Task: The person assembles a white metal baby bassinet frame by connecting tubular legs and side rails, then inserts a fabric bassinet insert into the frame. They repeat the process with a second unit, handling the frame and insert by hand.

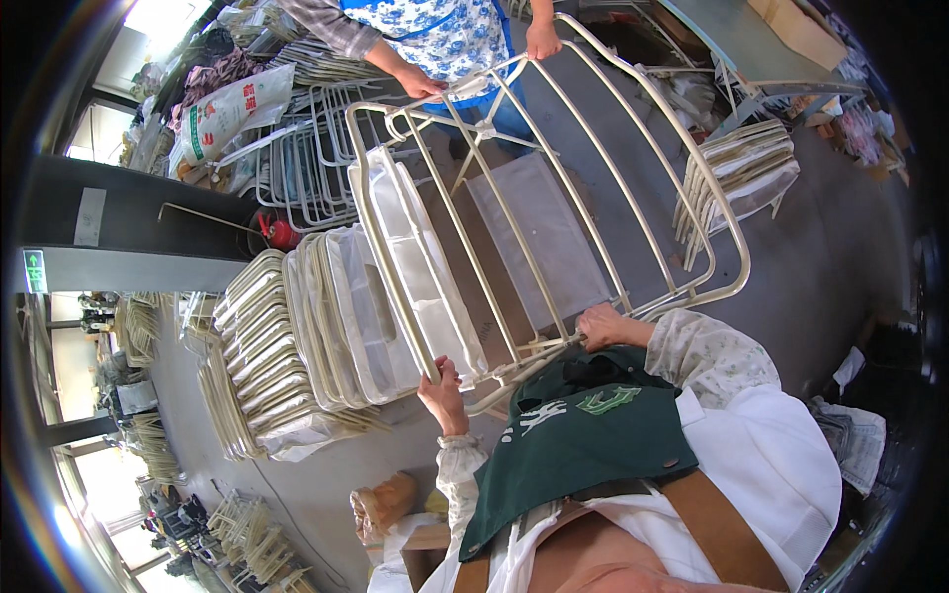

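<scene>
A large cream metal tube frame [407, 321] with several parallel bars spans the space between me and a co-worker. My left hand [445, 397] is closed around its near left corner. At the middle of the near edge, my right hand [605, 326] grips the frame, its fingers wrapped around the tubing by a joint. Across from me, the co-worker's hands [542, 40] hold the far edge. Through the bars shows a pale translucent sheet [539, 237]. White mesh panels [435, 282] appear beneath the left rail; whether they are attached to it I cannot tell.
Left of the frame stands a long row of stacked cream frames [262, 346] with white fabric. Another stack [741, 178] is at the right, near a grey table [727, 40]. A red fire extinguisher [280, 231] and a white sack [232, 114] are at the far left.
</scene>
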`<control>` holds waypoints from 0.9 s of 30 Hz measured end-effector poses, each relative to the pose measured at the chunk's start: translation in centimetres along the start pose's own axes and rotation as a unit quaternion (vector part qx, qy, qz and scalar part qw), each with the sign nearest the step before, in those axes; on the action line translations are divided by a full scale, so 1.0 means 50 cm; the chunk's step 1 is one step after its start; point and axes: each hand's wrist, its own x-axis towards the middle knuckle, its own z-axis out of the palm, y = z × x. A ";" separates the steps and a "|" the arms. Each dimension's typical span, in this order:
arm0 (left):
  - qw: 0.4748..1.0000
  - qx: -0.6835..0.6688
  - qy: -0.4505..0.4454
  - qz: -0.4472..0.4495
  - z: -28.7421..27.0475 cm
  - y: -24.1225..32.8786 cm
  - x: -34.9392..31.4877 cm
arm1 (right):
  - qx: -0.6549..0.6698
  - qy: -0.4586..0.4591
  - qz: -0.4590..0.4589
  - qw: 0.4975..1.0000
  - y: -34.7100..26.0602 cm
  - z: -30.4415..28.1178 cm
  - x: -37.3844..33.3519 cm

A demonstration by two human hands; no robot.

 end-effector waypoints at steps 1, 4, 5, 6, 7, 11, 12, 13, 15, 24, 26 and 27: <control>1.000 -0.001 0.002 -0.001 0.001 0.001 0.000 | -0.005 0.006 0.002 1.000 0.005 0.013 0.005; 1.000 -0.005 0.003 0.001 0.003 0.005 -0.004 | -0.001 -0.015 0.026 1.000 0.001 -0.002 0.002; 1.000 -0.002 0.002 0.003 0.000 0.007 -0.007 | 0.008 -0.029 0.037 0.999 -0.006 -0.006 0.000; 1.000 0.006 0.005 0.008 -0.001 0.008 -0.006 | 0.016 -0.020 0.037 0.999 -0.002 0.002 0.006; 1.000 0.015 0.008 0.014 0.002 0.010 -0.001 | 0.025 -0.012 0.037 0.999 0.007 0.013 0.017; 0.989 0.099 0.047 0.097 0.001 -0.016 0.005 | 0.049 -0.022 0.016 0.998 0.013 0.005 0.003; 0.982 0.164 0.050 0.083 0.008 0.003 -0.004 | 0.064 -0.014 -0.007 0.998 0.029 0.031 0.004; 0.975 0.190 0.075 0.088 0.001 -0.010 0.002 | 0.070 0.009 -0.035 0.997 0.039 0.031 0.007; 0.976 0.156 0.100 0.115 0.004 -0.008 -0.006 | 0.105 -0.027 -0.033 0.994 0.024 0.018 0.007; 0.981 0.132 0.101 0.096 0.003 0.001 -0.013 | 0.139 -0.005 -0.008 0.990 -0.004 -0.001 0.003; 0.987 0.124 0.087 0.057 0.013 0.022 -0.021 | 0.150 0.018 -0.028 0.988 0.002 0.003 -0.002; 0.977 0.161 0.110 0.089 0.007 0.011 -0.021 | 0.154 0.005 -0.026 0.988 0.000 0.003 -0.002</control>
